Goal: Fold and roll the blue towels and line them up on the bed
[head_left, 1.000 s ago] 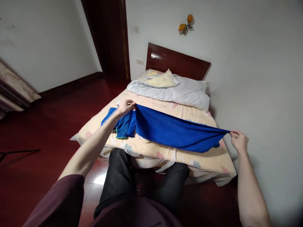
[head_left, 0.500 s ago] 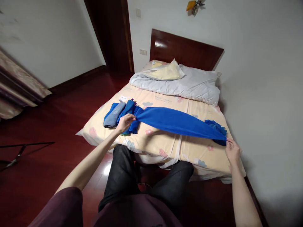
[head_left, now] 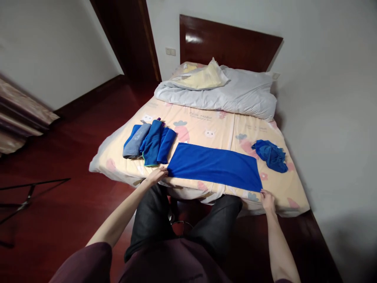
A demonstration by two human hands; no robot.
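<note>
A blue towel point(head_left: 214, 166) lies flat in a long strip on the bed point(head_left: 282, 188), along the near edge of the mattress, roughly in the middle of that edge. The person's left hand point(head_left: 156, 175) is at the towel's near left corner, fingers curled and pinching the cloth against the sheet. The right hand point(head_left: 267, 199) is at the near right corner, at the very edge of the mattress; its fingertips touch the corner, but whether they grip it or only press on it cannot be told.

Just beside the towel's left end, toward the left edge of the bed, a row of folded towels point(head_left: 149, 142) lies side by side, blue ones and a grey-blue one. Near the right edge of the bed a crumpled blue cloth point(head_left: 270, 155) sits apart from the flat towel. A grey quilt point(head_left: 232, 96) is bunched at the far end, below the dark wooden headboard point(head_left: 229, 47).
</note>
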